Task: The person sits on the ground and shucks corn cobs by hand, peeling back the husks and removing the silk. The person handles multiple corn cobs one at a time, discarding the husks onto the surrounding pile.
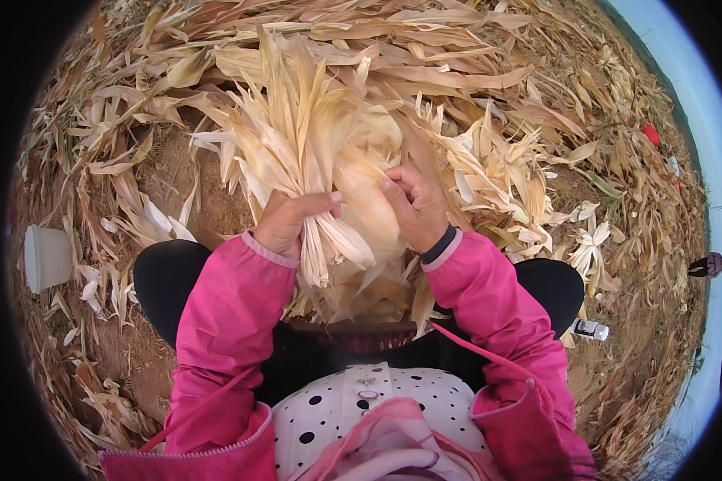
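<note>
My left hand [289, 225] is closed around the gathered ends of a bundle of dry corn husks [295, 138], whose loose leaves fan out away from me. My right hand [418, 207] pinches the edge of a broad pale husk [367, 192] between thumb and fingers, just right of the bundle. Below both hands, more loose husks [373, 288] fill a basket or similar container [367, 341] between my knees. Only part of its dark rim and reddish side shows.
A pile of shed husks [499, 174] lies ahead to the right, and long dry corn stalks [397, 30] lie farther ahead. A white plastic tub [48, 258] stands at left. A white-capped bottle [588, 329] lies by my right knee. Another person [709, 264] stands far off at right.
</note>
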`<state>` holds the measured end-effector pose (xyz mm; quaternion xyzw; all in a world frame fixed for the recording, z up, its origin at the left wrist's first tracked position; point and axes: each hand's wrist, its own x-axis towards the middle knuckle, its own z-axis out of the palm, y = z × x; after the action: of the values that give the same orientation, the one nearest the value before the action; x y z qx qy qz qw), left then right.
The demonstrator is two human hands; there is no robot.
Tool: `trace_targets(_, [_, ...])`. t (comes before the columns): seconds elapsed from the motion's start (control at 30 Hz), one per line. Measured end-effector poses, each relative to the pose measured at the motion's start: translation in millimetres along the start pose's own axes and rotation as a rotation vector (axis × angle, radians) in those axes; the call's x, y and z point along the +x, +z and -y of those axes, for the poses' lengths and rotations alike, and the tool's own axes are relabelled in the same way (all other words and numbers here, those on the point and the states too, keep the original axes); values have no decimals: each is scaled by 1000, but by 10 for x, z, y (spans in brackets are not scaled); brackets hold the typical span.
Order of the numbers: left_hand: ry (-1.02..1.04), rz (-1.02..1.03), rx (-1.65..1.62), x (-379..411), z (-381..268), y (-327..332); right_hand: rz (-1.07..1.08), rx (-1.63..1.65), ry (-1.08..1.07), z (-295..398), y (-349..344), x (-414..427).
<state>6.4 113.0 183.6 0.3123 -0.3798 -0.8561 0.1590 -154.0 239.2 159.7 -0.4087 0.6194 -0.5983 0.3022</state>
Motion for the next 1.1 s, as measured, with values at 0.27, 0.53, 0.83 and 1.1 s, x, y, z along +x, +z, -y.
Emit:
trace_targets(0.27, [138,-57,-202,-59,-191,53,457,243,167,70,64,-122])
trace_targets(0.53, [111,-18,-259,47,-293,-301,371,239,160,15,61,-81])
trace_targets(0.83, [77,217,-405,62,-144,-190,71,85,27,106,44,-50])
trace_targets(1.1, [64,172,-461,15,-253,-311,168,-132,-184,134,-5,-11])
